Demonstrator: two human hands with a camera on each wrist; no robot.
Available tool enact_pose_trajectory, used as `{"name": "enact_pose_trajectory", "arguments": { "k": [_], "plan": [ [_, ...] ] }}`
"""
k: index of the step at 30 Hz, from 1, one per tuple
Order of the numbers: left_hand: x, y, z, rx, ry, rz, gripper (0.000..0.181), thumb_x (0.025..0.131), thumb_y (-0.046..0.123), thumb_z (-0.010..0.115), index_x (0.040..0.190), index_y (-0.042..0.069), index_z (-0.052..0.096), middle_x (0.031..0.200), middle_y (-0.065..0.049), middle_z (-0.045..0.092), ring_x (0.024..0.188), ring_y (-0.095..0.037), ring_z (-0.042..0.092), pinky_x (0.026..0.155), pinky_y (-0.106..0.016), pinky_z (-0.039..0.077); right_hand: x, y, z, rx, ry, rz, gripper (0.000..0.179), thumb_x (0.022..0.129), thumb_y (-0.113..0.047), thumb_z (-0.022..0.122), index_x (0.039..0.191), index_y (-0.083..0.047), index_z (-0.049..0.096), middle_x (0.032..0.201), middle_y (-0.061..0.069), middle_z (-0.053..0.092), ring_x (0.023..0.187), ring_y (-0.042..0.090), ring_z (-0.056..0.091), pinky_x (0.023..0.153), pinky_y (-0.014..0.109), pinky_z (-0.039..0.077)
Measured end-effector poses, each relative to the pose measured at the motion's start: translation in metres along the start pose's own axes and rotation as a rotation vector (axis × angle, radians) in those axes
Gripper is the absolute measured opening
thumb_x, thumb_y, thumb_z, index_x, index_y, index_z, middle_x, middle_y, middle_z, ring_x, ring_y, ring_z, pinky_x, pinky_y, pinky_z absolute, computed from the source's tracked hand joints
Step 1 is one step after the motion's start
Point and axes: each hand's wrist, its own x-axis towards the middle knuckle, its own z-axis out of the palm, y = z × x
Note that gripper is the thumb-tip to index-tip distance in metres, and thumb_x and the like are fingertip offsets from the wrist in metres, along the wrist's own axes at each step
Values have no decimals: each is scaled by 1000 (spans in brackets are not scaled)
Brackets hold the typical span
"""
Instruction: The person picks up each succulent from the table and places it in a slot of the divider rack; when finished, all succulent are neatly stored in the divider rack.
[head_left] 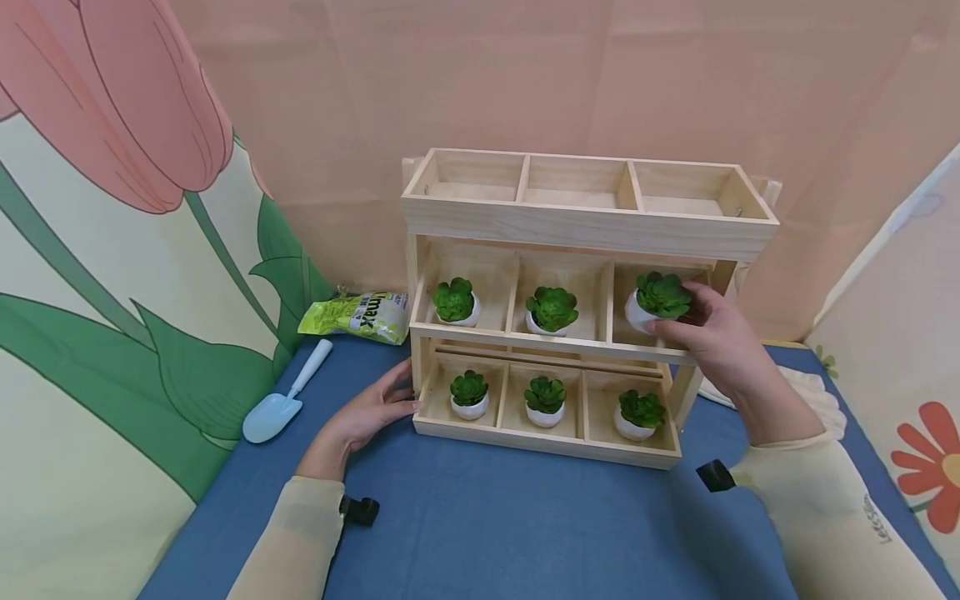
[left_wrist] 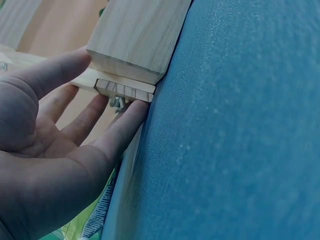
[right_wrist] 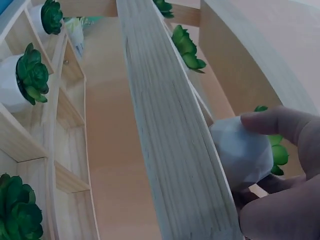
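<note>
In the middle tier's right compartment, my right hand (head_left: pixel 712 333) pinches the white pot of a small potted succulent (head_left: pixel 662 298) between thumb and fingers. The right wrist view shows that white pot (right_wrist: pixel 241 150) just behind the tier's front board (right_wrist: pixel 165 120). My left hand (head_left: pixel 375 406) touches the lower left end of the three-tier wooden plant shelf (head_left: pixel 588 218). Up close, its thumb (left_wrist: pixel 70 67) meets the bottom box (left_wrist: pixel 135 40) while the mostly straight fingers reach along the frame. Matching succulents sit in the middle tier's left (head_left: pixel 454 300) and centre (head_left: pixel 552 310) compartments.
The bottom tier holds a succulent in each compartment, left (head_left: pixel 469 393), centre (head_left: pixel 545 400) and right (head_left: pixel 639 413). A blue trowel (head_left: pixel 285 396) and a green bag (head_left: pixel 358 315) lie left of the shelf. White gloves or cloth (head_left: pixel 813 400) lie to the right.
</note>
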Motion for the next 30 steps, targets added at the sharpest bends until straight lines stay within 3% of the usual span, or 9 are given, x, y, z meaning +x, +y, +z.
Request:
{"name": "enact_pose_trajectory", "arguments": {
  "k": [5, 10, 13, 17, 30],
  "plan": [
    [0, 0, -1, -1, -4, -6, 92, 106, 14, 67, 174, 30, 7, 182, -13, 7, 165, -50, 20, 130, -66, 28, 8, -3, 1, -131, -16, 84, 85, 101, -18, 74, 168, -1, 24, 160, 21, 39, 138, 31, 47, 87, 6, 48],
    [1, -1, -1, -3, -9, -11, 92, 106, 15, 68, 174, 31, 7, 182, -12, 6, 165, -50, 20, 130, -66, 27, 14, -5, 1, -237, -49, 130, 93, 99, -23, 77, 170, -3, 20, 166, 27, 34, 143, 41, 46, 87, 9, 46],
    [1, 0, -1, -3, -10, -8, 92, 106, 15, 67, 174, 30, 7, 182, -12, 6, 165, -50, 20, 130, -66, 27, 16, -7, 2, -268, -62, 147, 96, 99, -24, 78, 170, 0, 18, 167, 30, 33, 143, 43, 46, 102, 29, 55],
    [1, -1, -1, -2, -13, -4, 93, 106, 15, 67, 174, 30, 6, 182, -12, 6, 165, -50, 20, 130, -65, 27, 16, -9, 3, -298, -81, 163, 98, 99, -25, 78, 169, 4, 15, 165, 33, 34, 144, 46, 46, 116, 60, 47],
    [1, -1, -1, -3, -5, -2, 92, 106, 14, 67, 174, 29, 8, 182, -12, 6, 165, -50, 21, 130, -66, 26, 9, -12, 8, -313, -90, 113, 96, 96, -23, 81, 167, 3, 21, 162, 32, 36, 140, 46, 48, 114, 60, 49]
  ]
}}
